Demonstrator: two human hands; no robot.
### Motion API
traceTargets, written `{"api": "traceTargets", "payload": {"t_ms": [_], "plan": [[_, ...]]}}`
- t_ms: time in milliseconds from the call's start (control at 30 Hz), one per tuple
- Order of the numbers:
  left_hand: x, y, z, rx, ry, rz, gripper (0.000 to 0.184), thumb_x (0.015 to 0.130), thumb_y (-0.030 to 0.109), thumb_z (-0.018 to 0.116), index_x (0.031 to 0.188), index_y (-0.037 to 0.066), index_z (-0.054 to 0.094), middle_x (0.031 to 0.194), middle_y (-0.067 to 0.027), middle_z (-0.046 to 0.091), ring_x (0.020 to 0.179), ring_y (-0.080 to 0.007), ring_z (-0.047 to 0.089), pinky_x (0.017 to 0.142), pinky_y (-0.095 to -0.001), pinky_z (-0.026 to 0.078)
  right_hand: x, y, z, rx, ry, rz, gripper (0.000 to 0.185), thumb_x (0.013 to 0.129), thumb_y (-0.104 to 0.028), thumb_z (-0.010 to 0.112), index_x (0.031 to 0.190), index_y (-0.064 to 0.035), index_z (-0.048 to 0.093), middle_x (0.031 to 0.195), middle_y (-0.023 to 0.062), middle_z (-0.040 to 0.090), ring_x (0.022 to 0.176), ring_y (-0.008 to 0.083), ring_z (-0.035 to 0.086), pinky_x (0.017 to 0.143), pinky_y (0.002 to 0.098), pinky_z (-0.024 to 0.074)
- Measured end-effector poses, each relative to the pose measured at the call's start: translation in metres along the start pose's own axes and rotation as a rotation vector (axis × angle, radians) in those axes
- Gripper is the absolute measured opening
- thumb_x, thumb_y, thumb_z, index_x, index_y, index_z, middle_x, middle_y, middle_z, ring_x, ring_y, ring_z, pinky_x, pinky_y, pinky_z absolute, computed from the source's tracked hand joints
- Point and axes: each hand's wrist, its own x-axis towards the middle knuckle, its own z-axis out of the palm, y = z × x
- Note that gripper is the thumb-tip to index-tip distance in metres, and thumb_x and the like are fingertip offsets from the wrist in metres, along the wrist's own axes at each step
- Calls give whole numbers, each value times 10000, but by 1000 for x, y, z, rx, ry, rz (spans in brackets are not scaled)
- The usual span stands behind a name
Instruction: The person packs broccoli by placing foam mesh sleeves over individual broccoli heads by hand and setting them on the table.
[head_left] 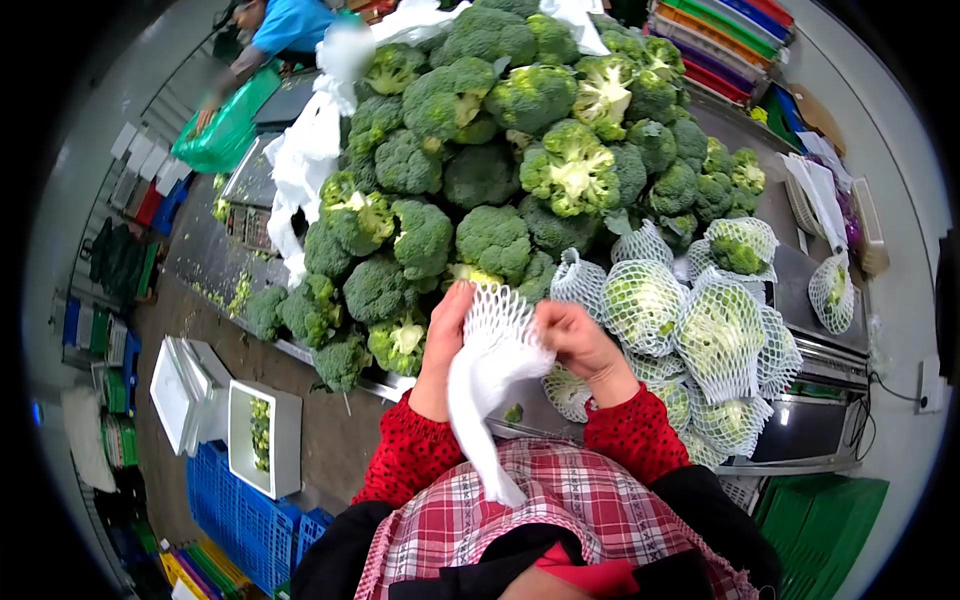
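A white foam net is stretched between my two hands, its long end hanging over the checked apron. My left hand grips its left edge, with the fingers closed. On the other edge, my right hand pinches the mesh. Just beyond the net lies a large heap of bare broccoli heads, and the top of the net touches or overlaps a yellowish stem there. What the net's mouth holds, if anything, is hidden. To the right of my right hand are several netted broccoli heads, piled together.
A white foam box with green pieces and blue crates stand at the lower left. A co-worker in blue handles a green bag at the upper left. Stacked coloured crates are at the upper right; green crates sit lower right.
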Motion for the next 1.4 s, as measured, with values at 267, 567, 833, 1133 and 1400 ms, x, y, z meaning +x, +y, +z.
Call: {"api": "traceTargets", "payload": {"t_ms": [267, 567, 833, 1133, 1400], "plan": [[17, 2, -14, 810, -440, -86, 153, 866, 102, 654, 999, 28, 676, 899, -46, 679, 777, -81, 614, 664, -227, 494, -14, -32, -28, 482, -38, -156, 337, 957, -326, 520, 1124, -34, 513, 1029, 128, 633, 871, 287, 650, 804, 394, 524], [47, -19, 38, 332, 43, 376, 140, 881, 86, 647, 977, -15, 657, 789, -56, 666, 671, -91, 614, 614, -213, 491, -15, -48, 10, 370, 371, -364, 157, 913, -139, 552, 1000, -11, 581, 941, 83, 661, 850, 179, 651, 807, 329, 528], [53, -9, 33, 493, -330, -34, 171, 878, 63, 602, 1029, -13, 626, 833, -76, 677, 708, -122, 649, 634, -232, 522, -43, -34, -1, 60, 192, -37, 409, 781, -46, 674, 1170, 16, 562, 1033, 122, 664, 930, 203, 641, 856, 335, 513], [65, 22, 89, 322, -395, 198, 263, 836, 84, 630, 1074, -28, 622, 1007, -109, 658, 860, -151, 637, 755, -298, 513, 12, -125, -22, -545, 687, -320, 235, 773, -25, 637, 1003, -4, 595, 928, 100, 668, 796, 212, 663, 742, 332, 539], [177, 18, 120, 1153, 499, 912, 241, 733, 122, 690, 906, -40, 650, 808, -189, 673, 718, -272, 641, 686, -353, 489, 111, -128, -114, -1133, 1005, -487, 249, 792, -197, 542, 886, 3, 656, 824, 257, 635, 784, 425, 605, 688, 453, 466]]}}
